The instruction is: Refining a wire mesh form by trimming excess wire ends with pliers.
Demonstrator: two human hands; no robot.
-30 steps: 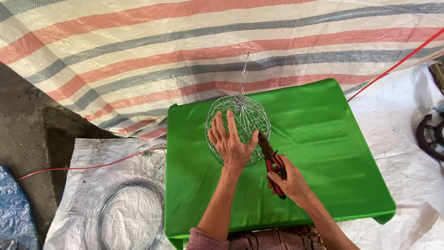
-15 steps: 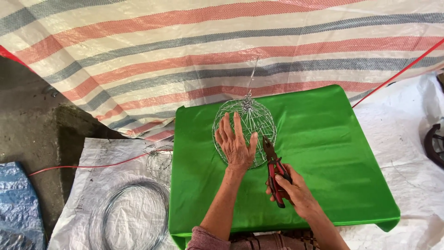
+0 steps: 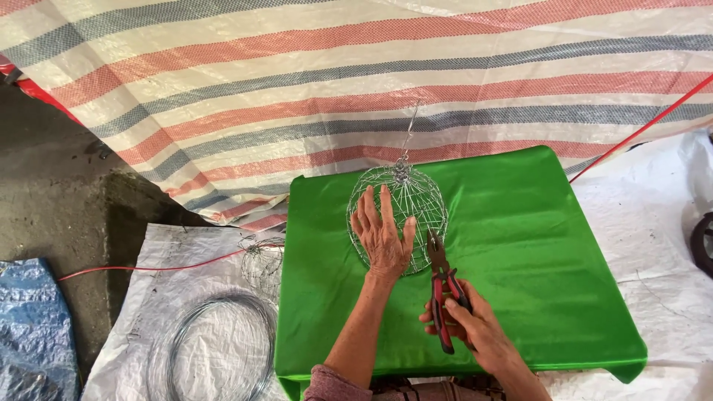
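Green satin-covered work table bore our work. Nearest: right hand gripped red-handled pliers, jaws beside the cage rim. Left hand, open, fingers spread, pressed flat on round wire-mesh cage, mid-table. Judged step: trimming; next called for steadiness. Left: coiled grey wire. Beyond: striped tarpaulin.

Left hand: flat, palm down, 5 fingers spread, pressed on wire cage; forearm straight, running back from cage. Right hand: just behind cage, at its right, fist closed around handles of pliers; pliers' jaws point at cage rim.
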